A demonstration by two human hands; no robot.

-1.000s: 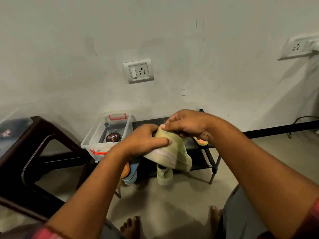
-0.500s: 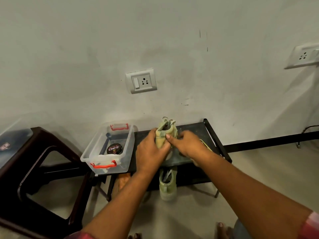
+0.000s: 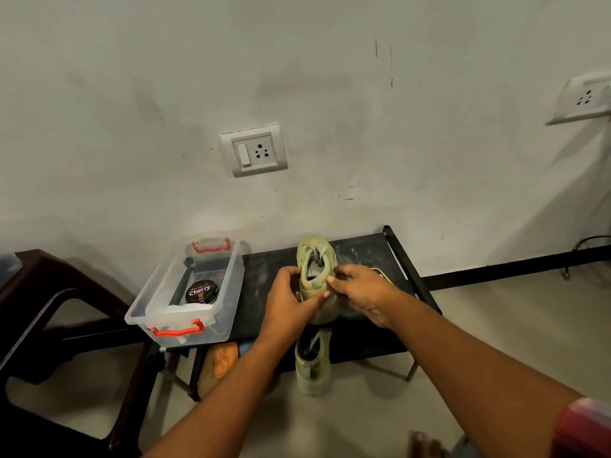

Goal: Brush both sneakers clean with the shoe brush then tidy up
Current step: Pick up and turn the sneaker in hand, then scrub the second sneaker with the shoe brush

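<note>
pale green sneakers (image 3: 315, 259), clear box (image 3: 211, 292) with red handles, black rack (image 3: 363, 256), white socket (image 3: 254, 150)

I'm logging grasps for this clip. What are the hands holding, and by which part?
One pale green sneaker, held by both hands at the sides of its opening: the left hand grips one side, the right hand pinches the opposite edge.

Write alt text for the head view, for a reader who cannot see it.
A person's left hand and right hand hold a pale green sneaker on the top of a black shoe rack. A matching sneaker sits lower in front, and a clear box holding a polish tin stands on the rack's left end.
</note>
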